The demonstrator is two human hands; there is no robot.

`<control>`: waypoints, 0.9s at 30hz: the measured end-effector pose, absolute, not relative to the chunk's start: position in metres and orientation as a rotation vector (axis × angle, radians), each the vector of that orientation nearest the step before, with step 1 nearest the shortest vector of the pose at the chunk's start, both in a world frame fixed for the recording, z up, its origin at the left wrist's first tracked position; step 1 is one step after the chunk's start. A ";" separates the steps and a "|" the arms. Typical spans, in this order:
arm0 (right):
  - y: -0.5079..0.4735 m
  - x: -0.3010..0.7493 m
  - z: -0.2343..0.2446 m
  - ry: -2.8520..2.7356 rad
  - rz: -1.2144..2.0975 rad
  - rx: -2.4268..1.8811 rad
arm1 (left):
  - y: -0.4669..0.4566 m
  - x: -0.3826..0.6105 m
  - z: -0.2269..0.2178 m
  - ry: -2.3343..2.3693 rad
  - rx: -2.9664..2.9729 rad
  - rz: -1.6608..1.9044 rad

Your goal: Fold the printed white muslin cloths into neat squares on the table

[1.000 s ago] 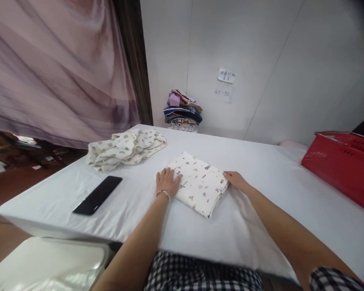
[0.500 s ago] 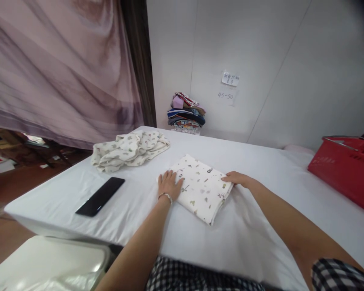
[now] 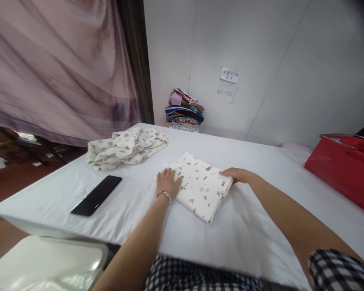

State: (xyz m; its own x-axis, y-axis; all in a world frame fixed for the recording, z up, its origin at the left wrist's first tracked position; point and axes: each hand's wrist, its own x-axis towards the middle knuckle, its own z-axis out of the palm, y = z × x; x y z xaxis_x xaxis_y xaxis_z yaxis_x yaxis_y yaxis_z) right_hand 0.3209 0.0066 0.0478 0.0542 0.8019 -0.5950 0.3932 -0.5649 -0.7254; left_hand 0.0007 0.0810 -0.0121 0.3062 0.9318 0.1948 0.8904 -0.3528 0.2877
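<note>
A folded white cloth with small printed figures (image 3: 200, 186) lies on the white-covered table (image 3: 248, 226). My left hand (image 3: 167, 182), with a bracelet at the wrist, lies flat with fingers spread on the cloth's left edge. My right hand (image 3: 238, 175) rests against the cloth's right far corner, fingers stretched along the edge and holding nothing.
A crumpled patterned cloth (image 3: 124, 147) lies at the table's far left. A black phone (image 3: 96, 195) sits near the left front. A stack of folded clothes (image 3: 185, 111) stands against the wall. A red basket (image 3: 346, 165) is at the right. A pale chair seat (image 3: 48, 262) is below left.
My right hand has slid a little further along the cloth's right far edge. My left hand stays flat on the left edge. The view has shifted slightly.
</note>
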 end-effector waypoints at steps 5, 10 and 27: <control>0.006 0.323 0.044 -1.109 1.565 -1.975 | 0.081 0.001 -0.011 1.709 2.437 0.507; 0.002 0.322 0.041 -1.002 1.585 -1.849 | 0.080 0.001 -0.010 1.705 2.426 0.498; -0.006 0.317 0.017 -0.639 1.512 -1.620 | 0.079 0.001 -0.008 1.697 2.426 0.493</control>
